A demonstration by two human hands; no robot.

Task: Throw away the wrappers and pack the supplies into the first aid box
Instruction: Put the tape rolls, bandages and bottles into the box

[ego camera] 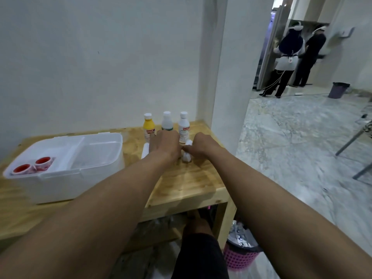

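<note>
The open white first aid box [96, 170] sits on the left of the wooden table [191, 184], with two red-cored tape rolls [33, 166] in its left compartment. Three bottles stand at the back: a yellow bottle [148, 125], a white bottle with a green label [167, 121] and a white bottle [183, 125]. My left hand [166, 143] rests palm down in front of them, beside a white packet [145, 151]. My right hand [198, 144] pinches small white gauze rolls [187, 154] lying between both hands.
A pink bin [241, 252] with a dark liner and wrappers inside stands on the floor at the table's right leg. A white wall corner rises behind the table. To the right are marble floor, chair legs [354, 141], a grey bin [339, 90] and two people far off.
</note>
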